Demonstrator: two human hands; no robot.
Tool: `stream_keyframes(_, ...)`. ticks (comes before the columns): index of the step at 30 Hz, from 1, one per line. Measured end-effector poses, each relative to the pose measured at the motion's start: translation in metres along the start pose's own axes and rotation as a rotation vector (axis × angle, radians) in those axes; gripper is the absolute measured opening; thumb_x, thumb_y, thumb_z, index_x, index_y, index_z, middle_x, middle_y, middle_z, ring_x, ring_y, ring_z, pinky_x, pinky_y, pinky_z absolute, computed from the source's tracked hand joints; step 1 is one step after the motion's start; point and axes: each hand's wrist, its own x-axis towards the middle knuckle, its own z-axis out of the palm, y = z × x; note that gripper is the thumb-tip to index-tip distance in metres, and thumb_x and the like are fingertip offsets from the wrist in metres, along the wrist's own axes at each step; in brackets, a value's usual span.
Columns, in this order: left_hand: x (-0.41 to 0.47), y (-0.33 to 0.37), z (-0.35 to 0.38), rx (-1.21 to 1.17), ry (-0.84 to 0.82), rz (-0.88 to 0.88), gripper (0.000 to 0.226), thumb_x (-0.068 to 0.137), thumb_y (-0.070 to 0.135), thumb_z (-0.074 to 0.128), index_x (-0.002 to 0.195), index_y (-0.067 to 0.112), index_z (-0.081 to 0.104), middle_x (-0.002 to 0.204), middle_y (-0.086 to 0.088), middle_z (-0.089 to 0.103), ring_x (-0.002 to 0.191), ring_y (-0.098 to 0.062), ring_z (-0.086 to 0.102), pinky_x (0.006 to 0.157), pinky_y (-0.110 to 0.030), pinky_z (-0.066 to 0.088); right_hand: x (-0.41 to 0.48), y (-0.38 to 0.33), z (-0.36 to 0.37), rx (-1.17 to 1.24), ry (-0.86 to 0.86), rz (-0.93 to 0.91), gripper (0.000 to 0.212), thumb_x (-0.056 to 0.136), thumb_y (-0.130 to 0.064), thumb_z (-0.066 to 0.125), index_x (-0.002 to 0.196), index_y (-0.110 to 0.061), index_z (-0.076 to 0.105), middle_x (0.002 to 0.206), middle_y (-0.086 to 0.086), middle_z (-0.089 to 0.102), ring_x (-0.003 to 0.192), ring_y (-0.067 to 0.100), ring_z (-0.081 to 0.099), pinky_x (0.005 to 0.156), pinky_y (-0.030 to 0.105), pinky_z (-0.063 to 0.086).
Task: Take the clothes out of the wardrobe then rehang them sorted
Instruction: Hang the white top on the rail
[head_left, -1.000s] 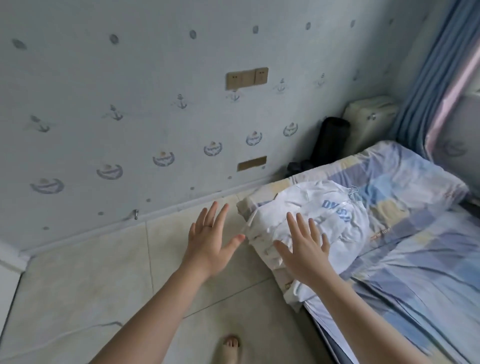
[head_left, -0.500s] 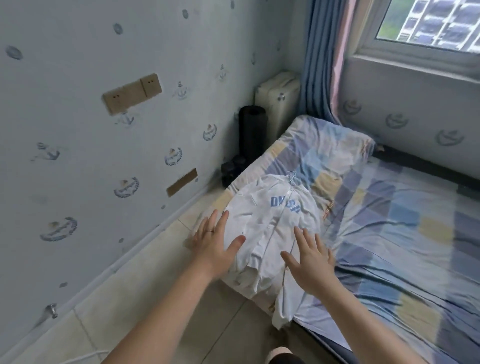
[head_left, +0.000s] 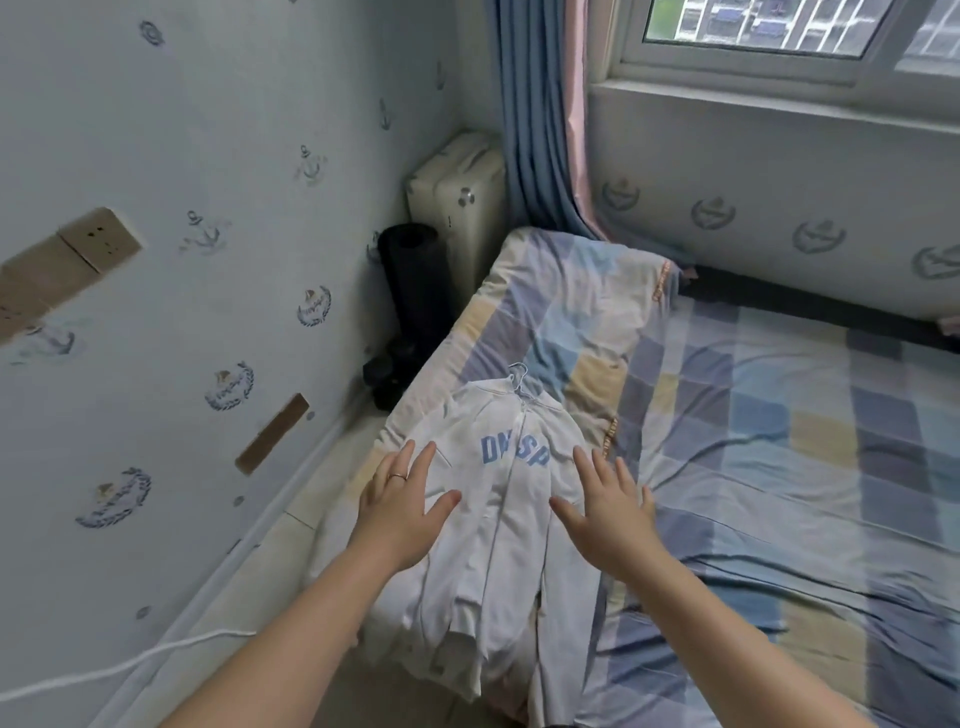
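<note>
White hoodie (head_left: 501, 551) lies on bed (head_left: 779, 415) between left hand (head_left: 402, 506) and right hand (head_left: 608, 512), both spread, empty.

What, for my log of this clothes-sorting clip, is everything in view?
white clothes: one stack, white, blue letters on top, bed's near corner
hanger hook: one, pale, stack's far end
bed: one, blue and yellow checked sheet, right
curtain: one, blue with pink edge, far corner
window: one, white frame, top right
black cylinder: one, floor beside bed
cream case: one, upright in corner
cable: one, white, floor left
wall sockets: one strip, beige, left wall
left hand: one, ringed, fingers spread over stack
right hand: one, fingers spread over stack
</note>
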Motion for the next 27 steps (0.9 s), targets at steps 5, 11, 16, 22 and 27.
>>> stream_keyframes(5,0.065,0.010,-0.005,-0.022,-0.056,-0.013,0.072,0.099,0.059,0.040,0.158,0.035,0.007,0.167,0.008,-0.001,0.152,-0.015,-0.009,0.121,-0.042,0.007,0.054,0.005,-0.010,-0.010,-0.017,0.047,0.071,0.098,-0.059,0.034,0.155,-0.035,-0.001,0.165,-0.006,-0.003,0.151,0.025,-0.007,0.119,0.054,0.003)
stream_keyframes(11,0.160,0.004,0.007,-0.009,-0.160,-0.025,0.072,0.098,0.056,0.044,0.158,0.034,0.009,0.167,0.007,0.000,0.152,-0.015,-0.009,0.122,-0.043,0.009,0.122,0.006,0.002,-0.004,-0.081,0.161,0.071,0.098,-0.058,0.034,0.156,-0.032,0.000,0.165,-0.007,-0.003,0.151,0.023,-0.007,0.119,0.054,0.004)
stream_keyframes(16,0.261,-0.016,0.046,-0.012,-0.266,-0.083,0.072,0.098,0.050,0.049,0.158,0.030,0.014,0.167,0.004,0.006,0.152,-0.019,-0.001,0.121,-0.045,0.013,0.196,0.012,0.038,0.012,-0.129,0.276,0.071,0.098,-0.055,0.035,0.156,-0.031,0.003,0.165,-0.008,0.001,0.151,0.023,-0.003,0.119,0.053,0.007)
stream_keyframes(22,0.396,-0.060,0.137,-0.049,-0.289,-0.124,0.072,0.097,0.046,0.052,0.157,0.027,0.017,0.166,0.001,0.012,0.152,-0.023,0.006,0.121,-0.046,0.017,0.310,0.037,0.123,0.040,-0.166,0.329,0.071,0.098,-0.053,0.039,0.155,-0.033,0.003,0.164,-0.009,0.005,0.151,0.020,0.001,0.119,0.050,0.010)
stream_keyframes(27,0.507,-0.105,0.205,-0.004,-0.178,-0.101,0.070,0.095,0.042,0.056,0.155,0.022,0.025,0.161,-0.007,0.023,0.146,-0.033,0.020,0.119,-0.044,0.020,0.426,0.073,0.196,0.004,-0.132,0.323,0.070,0.098,-0.052,0.039,0.156,-0.030,0.007,0.163,-0.007,0.013,0.151,0.021,0.007,0.118,0.048,0.013)
